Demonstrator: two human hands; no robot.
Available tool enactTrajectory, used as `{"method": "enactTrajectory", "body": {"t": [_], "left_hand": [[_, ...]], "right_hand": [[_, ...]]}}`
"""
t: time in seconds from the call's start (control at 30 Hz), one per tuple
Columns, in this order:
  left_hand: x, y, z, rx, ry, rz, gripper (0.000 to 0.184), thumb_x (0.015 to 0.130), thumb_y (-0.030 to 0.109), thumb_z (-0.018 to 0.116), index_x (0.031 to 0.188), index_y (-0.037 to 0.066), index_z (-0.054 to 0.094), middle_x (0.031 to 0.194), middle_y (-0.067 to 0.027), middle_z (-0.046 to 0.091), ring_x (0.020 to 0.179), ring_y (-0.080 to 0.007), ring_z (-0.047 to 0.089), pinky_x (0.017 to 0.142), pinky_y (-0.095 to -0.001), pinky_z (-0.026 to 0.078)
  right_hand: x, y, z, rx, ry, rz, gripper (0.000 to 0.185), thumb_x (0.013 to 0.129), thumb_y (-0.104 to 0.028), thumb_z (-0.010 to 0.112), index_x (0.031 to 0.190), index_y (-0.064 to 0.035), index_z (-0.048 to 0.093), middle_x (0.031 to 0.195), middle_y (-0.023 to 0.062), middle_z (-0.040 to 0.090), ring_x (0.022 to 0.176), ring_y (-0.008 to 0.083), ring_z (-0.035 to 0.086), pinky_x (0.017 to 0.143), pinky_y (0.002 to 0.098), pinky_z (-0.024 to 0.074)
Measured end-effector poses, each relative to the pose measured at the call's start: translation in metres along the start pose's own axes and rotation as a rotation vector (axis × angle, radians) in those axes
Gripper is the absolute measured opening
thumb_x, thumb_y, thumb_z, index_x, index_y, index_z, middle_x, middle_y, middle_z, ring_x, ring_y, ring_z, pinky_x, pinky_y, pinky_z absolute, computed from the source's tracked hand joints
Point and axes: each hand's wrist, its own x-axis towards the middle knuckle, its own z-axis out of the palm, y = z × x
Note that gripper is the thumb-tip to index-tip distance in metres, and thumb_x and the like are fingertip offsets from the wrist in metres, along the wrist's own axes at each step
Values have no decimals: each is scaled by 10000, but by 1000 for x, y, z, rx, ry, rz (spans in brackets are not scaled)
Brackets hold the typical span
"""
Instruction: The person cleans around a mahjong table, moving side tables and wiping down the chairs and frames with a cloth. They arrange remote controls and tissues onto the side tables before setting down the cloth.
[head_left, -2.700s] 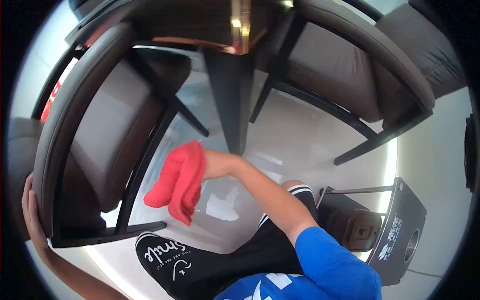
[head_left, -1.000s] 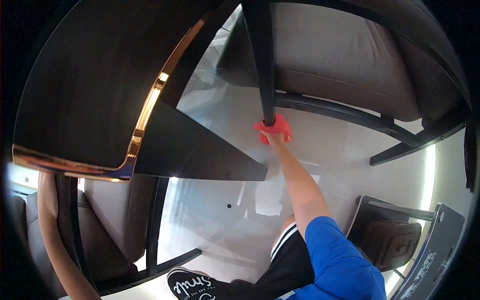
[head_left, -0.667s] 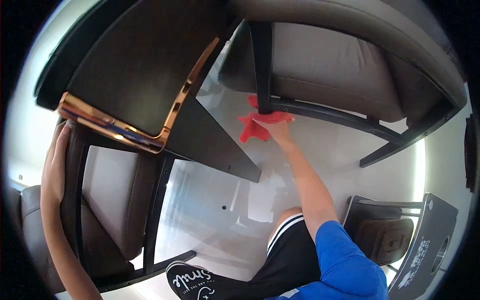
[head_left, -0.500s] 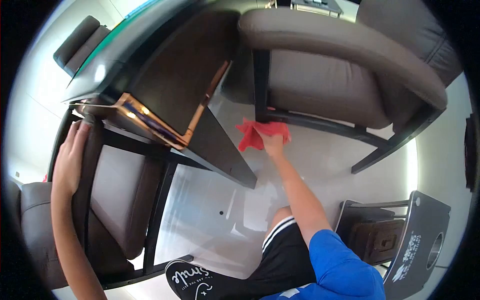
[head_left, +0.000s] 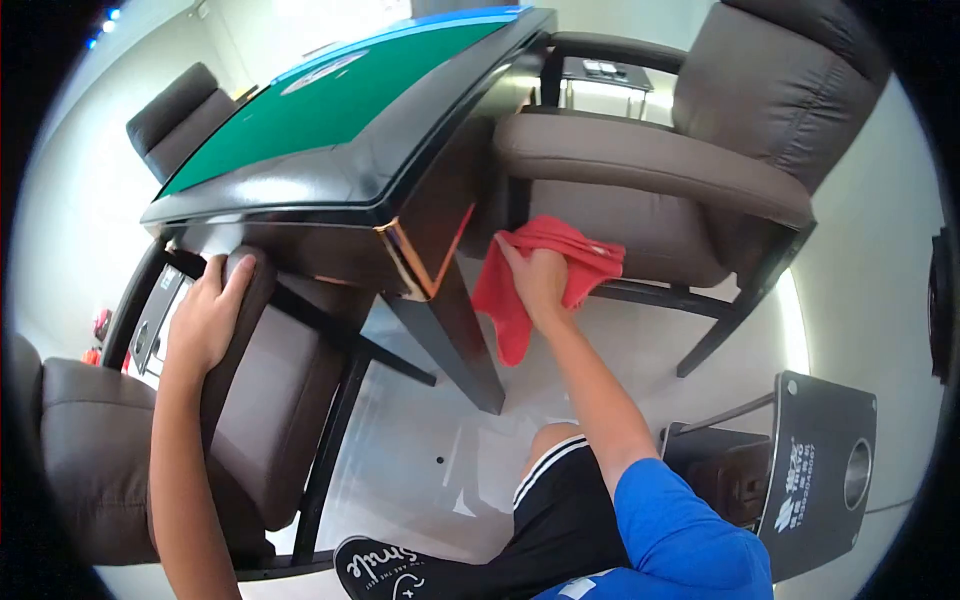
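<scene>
Red cloth point(head_left: 505, 300): bunched in my right hand, at the front of the right-hand chair point(head_left: 650, 155), below its armrest; I can't tell whether it touches the frame.
Right hand point(head_left: 542, 282): my fingers partly closed on the cloth.
Left hand point(head_left: 205, 318): curled over the left-hand chair's padded armrest point(head_left: 238, 335).
Green-topped table point(head_left: 340, 100): between both chairs.
</scene>
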Motion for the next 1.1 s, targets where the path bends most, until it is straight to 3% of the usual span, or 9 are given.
{"method": "enactTrajectory", "body": {"t": [0.13, 0.17, 0.27, 0.33, 0.47, 0.6, 0.77, 0.9, 1.1], "left_hand": [[7, 1, 2, -365, -11, -295, 665, 919, 572, 365, 1357, 74, 411, 1232, -292, 531, 1189, -415, 480, 984, -422, 356], [11, -18, 16, -299, -20, -166, 657, 926, 566, 361, 1358, 74, 411, 1256, -281, 521, 1201, -416, 471, 990, -415, 352], [7, -18, 18, -72, -5, 40, 367, 975, 187, 379, 1323, 83, 429, 1332, -204, 462, 1185, -383, 477, 983, -375, 369], [9, -19, 17, -266, -24, 7, 380, 970, 174, 384, 1339, 94, 423, 1349, -183, 456, 1190, -377, 478, 989, -367, 367], [14, -33, 30, -327, -19, -53, 414, 971, 168, 385, 1380, 107, 397, 1365, -183, 444, 1212, -356, 472, 1023, -359, 352], [15, -53, 43, 59, 19, 84, 424, 985, 146, 348, 1406, 112, 375, 1417, -182, 385, 1273, -340, 418, 1064, -359, 322], [18, -74, 58, 122, -42, 47, 472, 980, 128, 348, 1450, 119, 308, 1466, -165, 328, 1344, -298, 335, 1118, -348, 252], [15, -52, 37, 154, -134, -16, 463, 1002, 169, 327, 1461, 124, 289, 1483, -152, 306, 1359, -290, 317, 1129, -350, 234], [19, -61, 44, -144, -79, -114, 464, 993, 191, 314, 1452, 122, 316, 1469, -185, 325, 1351, -315, 330, 1123, -356, 236]], "right_hand": [[29, -33, -43, -48, 116, -275, 347, 826, -348, 681, 829, -1, 674, 802, 181, 657, 783, 363, 628, 695, 400, 478], [41, -34, -52, 66, 75, -214, 300, 827, -299, 688, 855, -1, 669, 824, 170, 663, 793, 339, 634, 712, 384, 477], [41, -16, -81, 282, 21, -252, 216, 827, -196, 697, 904, 3, 657, 874, 139, 672, 829, 278, 639, 759, 354, 475], [30, 0, -102, 411, 2, -363, 185, 826, -141, 700, 926, 6, 649, 902, 119, 676, 855, 241, 638, 790, 341, 474], [-20, 43, -182, 433, 172, -140, 220, 842, -134, 705, 988, 3, 615, 954, 60, 651, 909, 172, 608, 878, 326, 464], [-22, 69, -256, 341, 628, -66, 237, 880, -180, 678, 1035, -20, 596, 951, 67, 636, 920, 154, 600, 884, 325, 466], [27, 66, -326, 731, 772, -35, 274, 840, -180, 722, 993, 21, 616, 964, 79, 629, 952, 196, 593, 915, 380, 430], [61, 95, -317, -78, 823, -274, 353, 796, -250, 760, 968, 39, 654, 1003, 128, 653, 951, 238, 603, 913, 370, 431], [48, 155, -298, -171, 893, -223, 326, 724, -176, 808, 928, 37, 670, 963, 129, 677, 911, 237, 630, 886, 365, 458]]}}
